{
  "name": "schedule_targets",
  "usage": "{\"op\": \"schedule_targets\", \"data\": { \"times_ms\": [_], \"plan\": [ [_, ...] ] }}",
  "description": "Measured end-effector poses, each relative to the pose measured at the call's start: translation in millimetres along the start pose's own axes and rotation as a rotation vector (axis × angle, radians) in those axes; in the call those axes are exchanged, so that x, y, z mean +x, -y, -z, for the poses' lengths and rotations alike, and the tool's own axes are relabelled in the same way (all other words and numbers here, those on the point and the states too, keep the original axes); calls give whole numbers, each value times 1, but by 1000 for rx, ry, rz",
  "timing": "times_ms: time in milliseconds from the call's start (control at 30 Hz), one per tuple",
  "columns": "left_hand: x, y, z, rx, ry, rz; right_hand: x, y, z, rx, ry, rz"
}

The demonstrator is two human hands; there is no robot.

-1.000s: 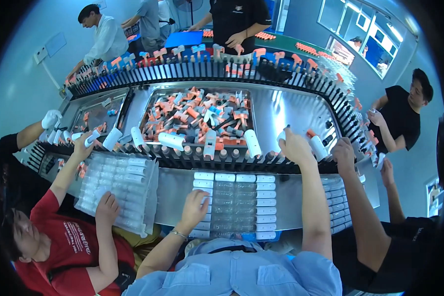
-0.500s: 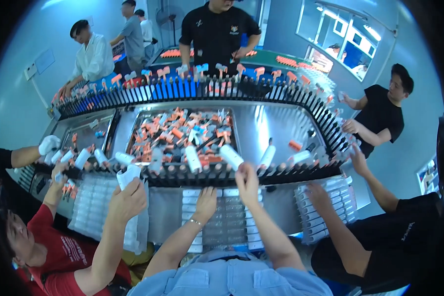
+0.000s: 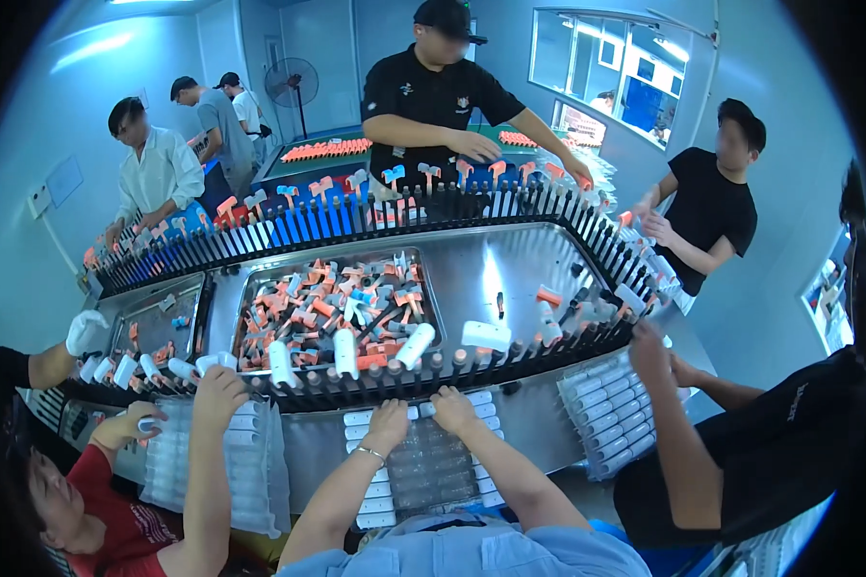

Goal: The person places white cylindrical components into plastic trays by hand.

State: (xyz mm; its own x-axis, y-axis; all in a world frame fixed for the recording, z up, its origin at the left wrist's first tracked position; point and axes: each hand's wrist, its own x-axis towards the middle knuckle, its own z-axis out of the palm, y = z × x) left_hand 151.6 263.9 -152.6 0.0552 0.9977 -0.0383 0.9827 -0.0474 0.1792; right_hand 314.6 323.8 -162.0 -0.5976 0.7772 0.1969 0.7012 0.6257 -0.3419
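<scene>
Both my hands are at the far end of a clear plastic tray (image 3: pixel 433 471), which has white half-round shells (image 3: pixel 379 489) down its left and right sides. My left hand (image 3: pixel 388 425) has its fingers curled down on the far row. Close beside it, my right hand (image 3: pixel 455 411) pinches at a white shell piece (image 3: pixel 427 410) that shows between the hands. The fingertips are partly hidden. Just beyond, white shells (image 3: pixel 344 354) sit tilted on a row of black upright holders (image 3: pixel 385 383).
The holders ring a metal table bearing a tray of orange, grey and black parts (image 3: pixel 332 313). Co-workers reach in from both sides, near more shell trays (image 3: pixel 608 413). A person in black (image 3: pixel 433 106) stands across the table. A loose shell (image 3: pixel 487 335) lies beyond the holders.
My right hand has come back from a shell on the holders to the tray's far end. My left hand remains at the tray. The view has shifted and the person opposite now reaches sideways.
</scene>
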Motion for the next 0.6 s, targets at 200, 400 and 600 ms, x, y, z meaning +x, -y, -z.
{"op": "schedule_targets", "data": {
  "times_ms": [200,400,600],
  "plan": [
    [-18,-13,8,-50,-359,-181,-21,-2,28,251,-183,172],
    [-71,-27,4,-437,-492,-53,-66,-24,114,874,-566,-397],
    [-92,-42,-24,-611,-339,21,-37,-65,146,866,-915,-442]
  ]
}}
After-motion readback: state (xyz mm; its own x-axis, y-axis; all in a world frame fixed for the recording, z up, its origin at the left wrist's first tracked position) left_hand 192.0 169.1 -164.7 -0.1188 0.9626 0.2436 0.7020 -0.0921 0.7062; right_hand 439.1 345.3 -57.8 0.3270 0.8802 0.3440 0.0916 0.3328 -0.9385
